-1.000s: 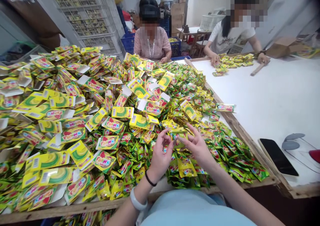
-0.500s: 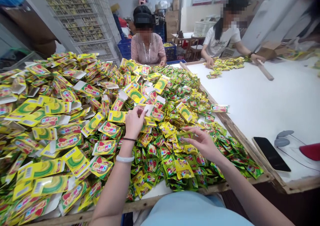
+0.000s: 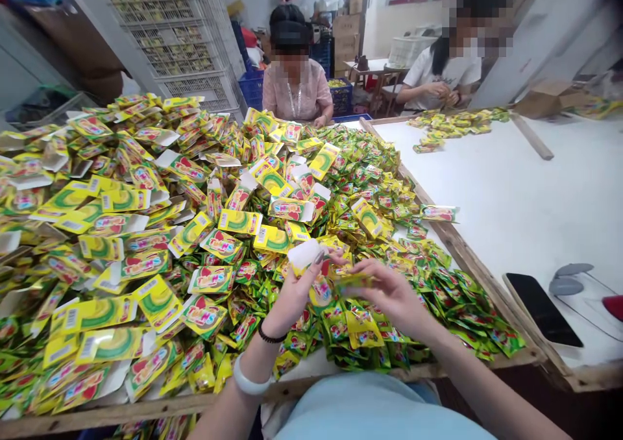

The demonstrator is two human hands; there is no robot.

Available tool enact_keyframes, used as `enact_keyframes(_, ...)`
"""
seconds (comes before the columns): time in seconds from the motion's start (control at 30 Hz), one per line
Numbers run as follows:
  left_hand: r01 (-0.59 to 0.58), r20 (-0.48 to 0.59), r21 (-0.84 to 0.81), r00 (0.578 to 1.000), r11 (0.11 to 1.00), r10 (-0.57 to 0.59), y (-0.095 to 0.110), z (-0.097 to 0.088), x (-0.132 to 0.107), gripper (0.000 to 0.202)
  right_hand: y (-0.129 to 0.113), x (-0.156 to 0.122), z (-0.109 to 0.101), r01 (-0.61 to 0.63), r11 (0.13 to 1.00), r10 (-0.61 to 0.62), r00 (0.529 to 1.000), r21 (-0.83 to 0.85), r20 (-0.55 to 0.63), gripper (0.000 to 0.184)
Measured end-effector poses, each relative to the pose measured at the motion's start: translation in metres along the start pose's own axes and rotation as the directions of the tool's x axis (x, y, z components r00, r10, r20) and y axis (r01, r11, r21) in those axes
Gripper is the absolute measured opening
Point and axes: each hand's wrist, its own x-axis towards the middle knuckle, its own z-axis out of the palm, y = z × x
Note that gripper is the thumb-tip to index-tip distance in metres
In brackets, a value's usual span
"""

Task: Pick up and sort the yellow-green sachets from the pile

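My left hand [image 3: 292, 294] is raised over the near middle of the heap, fingers closed on a small yellow carton [image 3: 306, 258] whose white flap points up. My right hand [image 3: 389, 291] is beside it, pinching several small green sachets [image 3: 351, 283] next to the carton's open end. Both hands hover just above a big pile of green and yellow sachets [image 3: 370, 323]. Folded yellow cartons [image 3: 121, 245] cover the left part of the table.
A raised wooden rail [image 3: 467, 255] separates the heap from a white table [image 3: 525, 193]. A black phone [image 3: 542, 299] and grey discs [image 3: 567, 278] lie at the right. Two people sit at the far side, one handling sachets [image 3: 452, 125]. Wire racks [image 3: 170, 31] stand behind.
My left hand reached out to the cartons, took one, and came back with it to my right hand, which kept holding its sachets.
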Motion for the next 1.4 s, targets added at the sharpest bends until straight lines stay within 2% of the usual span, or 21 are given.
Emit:
enact_keyframes(0.1,0.067,0.158,-0.035,0.986,0.997,-0.061,0.007,0.005,-0.006,0.032,-0.02,0.002,-0.015,0.065,0.998,-0.064,0.973,0.0,-0.22,0.017)
enact_keyframes(0.17,0.13,0.303,0.005,0.945,0.991,-0.126,0.013,0.009,-0.009,0.03,-0.031,0.008,-0.015,0.158,0.987,-0.152,0.959,0.007,-0.24,0.019)
enact_keyframes(0.23,0.149,0.393,0.031,0.907,0.988,-0.149,0.018,0.013,-0.013,0.029,-0.039,0.014,-0.01,0.266,0.961,-0.274,0.953,-0.078,-0.127,0.016)
enact_keyframes(0.3,0.132,0.407,0.034,0.903,0.991,-0.134,0.02,0.015,-0.017,0.029,-0.043,0.015,-0.004,0.346,0.905,-0.332,0.938,-0.248,0.099,0.012)
enact_keyframes(0.37,0.112,0.398,0.043,0.909,0.993,-0.119,0.019,0.016,-0.021,0.032,-0.046,0.012,-0.001,0.402,0.794,-0.27,0.905,-0.456,0.328,0.017)
enact_keyframes(0.47,0.085,0.411,0.136,0.902,0.987,-0.135,0.015,0.018,-0.027,0.045,-0.048,-0.001,0.0,0.426,0.591,-0.086,0.878,-0.685,0.472,0.026)
enact_keyframes(0.53,0.056,0.413,0.193,0.901,0.98,-0.133,0.011,0.02,-0.031,0.048,-0.049,-0.009,-0.002,0.412,0.546,-0.033,0.881,-0.73,0.472,0.025)
enact_keyframes(0.6,0.062,0.424,0.178,0.895,0.982,-0.134,0.007,0.021,-0.033,0.053,-0.047,-0.016,-0.006,0.368,0.599,-0.036,0.9,-0.711,0.435,0.023)
enact_keyframes(0.73,0.217,0.52,0.05,0.828,0.975,-0.211,-0.003,0.021,-0.038,0.075,-0.039,-0.025,-0.015,0.398,0.673,-0.183,0.906,-0.623,0.382,0.019)
enact_keyframes(0.8,0.247,0.538,0.026,0.813,0.969,-0.222,-0.006,0.024,-0.039,0.083,-0.033,-0.03,-0.014,0.417,0.672,-0.166,0.89,-0.613,0.424,0.02)
enact_keyframes(0.93,0.198,0.545,0.02,0.82,0.98,-0.177,-0.003,0.031,-0.035,0.097,-0.027,-0.035,-0.014,0.3,0.719,-0.021,0.911,-0.628,0.411,0.017)
enact_keyframes(1.0,0.095,0.525,0.073,0.843,0.993,-0.119,0.0,0.03,-0.028,0.102,-0.028,-0.031,-0.031,0.296,0.674,-0.105,0.945,-0.676,0.31,0.014)
enact_keyframes(1.03,0.006,0.466,0.144,0.882,0.99,-0.073,0.0,0.027,-0.024,0.097,-0.03,-0.027,-0.045,0.287,0.601,-0.197,0.958,-0.746,0.21,0.016)
enact_keyframes(1.07,-0.091,0.372,0.257,0.928,0.962,-0.011,-0.001,0.023,-0.018,0.086,-0.033,-0.022,-0.06,0.238,0.496,-0.316,0.945,-0.835,0.082,0.016)
enact_keyframes(1.1,-0.165,0.263,0.404,0.963,0.9,0.058,-0.004,0.017,-0.013,0.07,-0.035,-0.016,-0.075,0.138,0.37,-0.448,0.893,-0.919,-0.047,0.015)
enact_keyframes(1.17,-0.173,0.081,0.706,0.983,0.687,0.164,-0.015,0.005,-0.003,0.042,-0.034,0.0,-0.096,-0.135,0.169,-0.659,0.721,-0.976,-0.214,0.023)
enact_keyframes(1.2,-0.13,0.03,0.817,0.983,0.562,0.183,-0.022,0.0,0.001,0.034,-0.03,0.01,-0.099,-0.208,0.116,-0.697,0.679,-0.971,-0.229,0.028)
enact_keyframes(1.23,-0.082,-0.001,0.893,0.983,0.443,0.183,-0.029,-0.004,0.004,0.029,-0.023,0.021,-0.096,-0.225,0.087,-0.687,0.692,-0.971,-0.222,0.029)
enact_keyframes(1.3,-0.018,-0.029,0.963,0.985,0.267,0.171,-0.041,-0.009,0.006,0.023,0.0,0.043,-0.073,-0.119,0.09,-0.522,0.84,-0.989,-0.148,0.03)
enact_keyframes(1.33,-0.011,-0.031,0.974,0.983,0.227,0.179,-0.044,-0.011,0.006,0.021,0.013,0.054,-0.057,-0.097,0.117,-0.412,0.901,-0.988,-0.137,0.034)
enact_keyframes(1.4,-0.038,-0.015,0.97,0.977,0.239,0.214,-0.047,-0.013,0.004,0.018,0.038,0.074,-0.026,-0.046,0.228,-0.247,0.963,-0.973,-0.104,0.037)
